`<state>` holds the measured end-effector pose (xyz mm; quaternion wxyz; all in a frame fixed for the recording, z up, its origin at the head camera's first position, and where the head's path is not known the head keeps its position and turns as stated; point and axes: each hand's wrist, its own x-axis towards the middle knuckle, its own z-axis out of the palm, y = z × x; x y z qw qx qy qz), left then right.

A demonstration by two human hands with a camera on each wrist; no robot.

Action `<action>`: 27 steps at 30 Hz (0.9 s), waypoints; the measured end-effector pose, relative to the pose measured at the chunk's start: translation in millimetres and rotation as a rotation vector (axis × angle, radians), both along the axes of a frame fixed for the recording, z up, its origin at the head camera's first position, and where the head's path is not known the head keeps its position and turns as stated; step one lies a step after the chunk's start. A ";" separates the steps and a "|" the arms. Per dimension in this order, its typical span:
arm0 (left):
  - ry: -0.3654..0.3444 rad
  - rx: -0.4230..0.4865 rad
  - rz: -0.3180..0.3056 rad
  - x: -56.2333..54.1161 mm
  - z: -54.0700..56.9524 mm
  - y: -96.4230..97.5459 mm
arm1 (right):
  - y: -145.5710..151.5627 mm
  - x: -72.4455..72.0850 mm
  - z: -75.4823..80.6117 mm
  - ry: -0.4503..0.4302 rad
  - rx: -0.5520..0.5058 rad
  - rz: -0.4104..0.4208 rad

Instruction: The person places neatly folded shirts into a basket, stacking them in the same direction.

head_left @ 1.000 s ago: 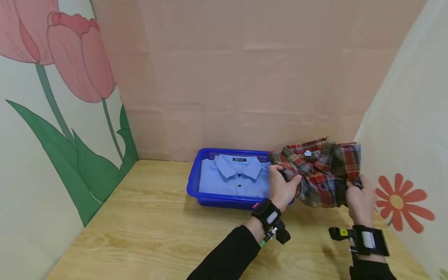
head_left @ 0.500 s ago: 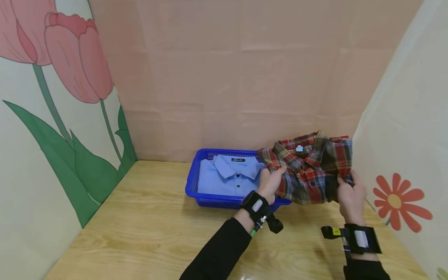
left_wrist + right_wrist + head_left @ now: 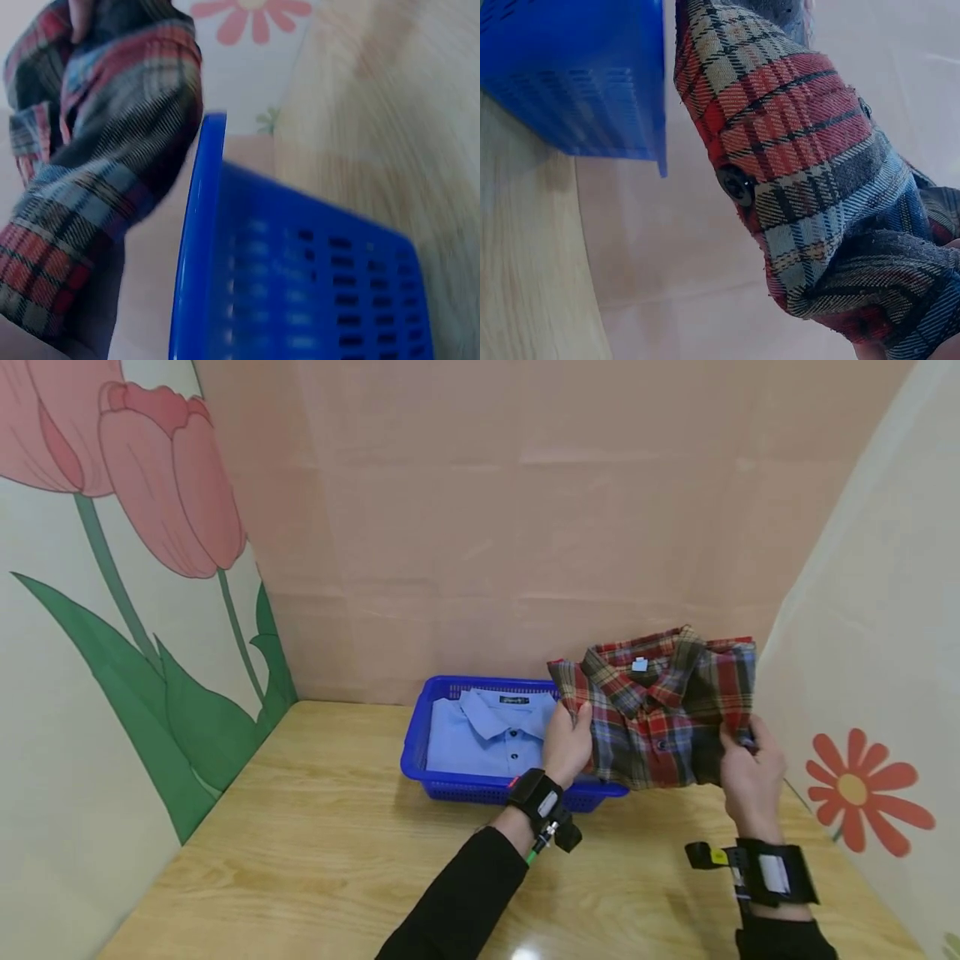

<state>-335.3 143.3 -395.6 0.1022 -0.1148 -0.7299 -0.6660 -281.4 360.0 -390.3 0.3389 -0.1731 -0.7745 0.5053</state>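
Observation:
A folded plaid shirt point(image 3: 660, 743) in red, grey and cream hangs between my two hands, collar up, above the right end of a blue plastic basket point(image 3: 465, 789). My left hand point(image 3: 567, 745) grips its left edge over the basket; the fingers are hidden behind the cloth. On the other side my right hand point(image 3: 752, 777) pinches the lower right corner, clear of the basket. Inside the basket lies a folded light-blue shirt point(image 3: 480, 739) with its collar facing up, its right part covered from view. In the right wrist view the plaid shirt point(image 3: 795, 150) is apart from the basket wall point(image 3: 592, 105).
The basket stands on a wooden table point(image 3: 300, 860) near the pink-beige back wall point(image 3: 480, 527). A white side panel with a printed orange flower point(image 3: 851, 789) rises close to the right hand. Another panel with printed tulips point(image 3: 180, 485) bounds the left.
Both hands have shifted left and slightly up with the plaid shirt, which now covers more of the basket's right end. The basket and the blue shirt have stayed put.

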 end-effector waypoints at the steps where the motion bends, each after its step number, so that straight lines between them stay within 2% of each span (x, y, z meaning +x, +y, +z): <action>1: 0.034 -0.029 0.016 -1.8 0.4 -2.1 | -1.3 0.0 1.4 0.006 -0.004 -0.001; 4: 0.088 -0.100 0.056 -6.5 1.8 -10.3 | -6.3 -0.2 4.7 0.030 -0.003 0.013; 6: 0.086 -0.114 0.062 -9.1 3.0 -17.7 | -11.4 -0.5 6.2 0.040 0.000 0.042; 11: 0.052 -0.076 0.061 -15.3 4.4 -39.1 | -27.5 -0.5 6.8 0.083 -0.042 0.145; 16: 0.059 -0.025 0.043 -20.4 3.9 -59.5 | -43.8 -2.2 4.3 0.102 -0.061 0.217; 22: 0.093 -0.073 0.044 -27.1 1.8 -85.7 | -60.4 -7.0 -0.4 0.056 -0.047 0.312; 27: 0.170 -0.155 0.077 -34.5 -1.2 -109.1 | -69.1 -13.0 -7.7 0.015 -0.016 0.399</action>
